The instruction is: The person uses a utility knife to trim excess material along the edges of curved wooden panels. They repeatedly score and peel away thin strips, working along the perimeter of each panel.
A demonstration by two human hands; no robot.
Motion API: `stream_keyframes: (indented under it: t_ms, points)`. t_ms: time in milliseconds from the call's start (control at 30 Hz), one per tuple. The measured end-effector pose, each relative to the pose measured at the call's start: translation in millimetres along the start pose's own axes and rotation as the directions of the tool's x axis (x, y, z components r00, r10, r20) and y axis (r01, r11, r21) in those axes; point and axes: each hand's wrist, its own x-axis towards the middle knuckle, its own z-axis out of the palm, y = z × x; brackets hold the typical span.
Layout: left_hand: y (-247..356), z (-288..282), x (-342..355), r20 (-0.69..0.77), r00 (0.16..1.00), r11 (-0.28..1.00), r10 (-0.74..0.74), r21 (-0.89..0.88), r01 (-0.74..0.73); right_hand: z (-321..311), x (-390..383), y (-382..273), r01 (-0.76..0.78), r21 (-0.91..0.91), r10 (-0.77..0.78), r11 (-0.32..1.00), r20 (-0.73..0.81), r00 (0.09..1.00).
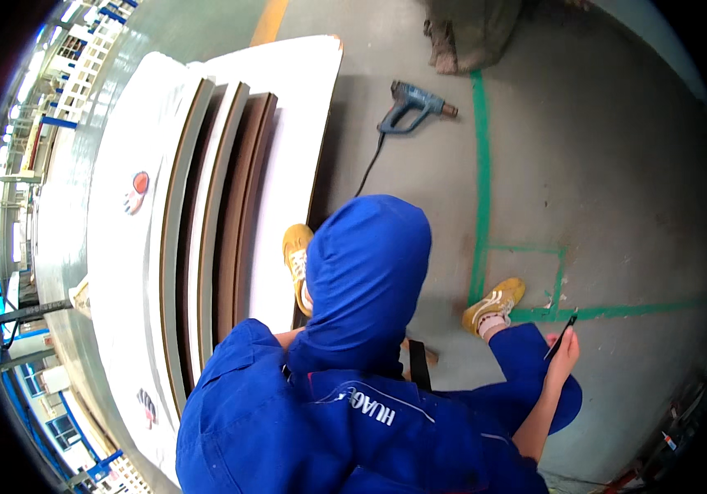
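My right hand (566, 352) is closed around a thin, flat black object (562, 337), seen nearly edge-on beside my right knee, so its kind does not show. Part of my left forearm shows below the blue sleeve (242, 358), and my left hand is hidden behind my raised left knee (370, 272). My yellow right shoe (495, 305) rests on the floor near green tape, while the yellow left shoe (297, 259) is by the white board's edge. Beyond the knee, a blue-grey heat gun (413, 109) lies on the floor with its black cord trailing toward me.
On my left, several long brown and white panels (246, 214) lie side by side on a large white board (304, 90). Small red-and-white (136, 193) and striped (148, 407) items sit on the white surface. Far ahead is a dark cloth-like heap (477, 33). Green tape (482, 165) marks the grey floor.
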Motion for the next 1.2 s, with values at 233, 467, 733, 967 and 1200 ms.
stream_keyframes:
  t_ms: [233,467,733,967,1200]
  points:
    - [13.4,6.2,15.3,0.009,0.999,0.996,0.049,-0.073,-0.049,8.5,-32.5,29.3,0.111,-0.056,-0.117,0.992,-0.123,0.985]
    - [0.5,2.5,23.4,0.025,0.999,0.987,0.034,-0.158,-0.029,92.0,-3.0,-31.1,0.152,0.023,-0.154,0.988,0.124,0.980]
    - [-5.8,4.9,55.3,0.053,0.998,0.983,0.023,-0.181,-0.013,246.3,-9.5,-109.3,0.308,-0.102,-0.188,0.946,0.601,0.777]
    - [-9.9,12.4,64.9,0.075,0.997,0.980,0.011,-0.201,0.004,337.5,17.8,-112.3,0.255,0.035,-0.186,0.966,0.778,0.600]
    - [-15.8,0.7,37.1,0.093,0.995,0.963,-0.026,-0.265,0.050,376.1,-17.1,-150.0,0.245,0.189,-0.270,0.951,0.892,0.363]
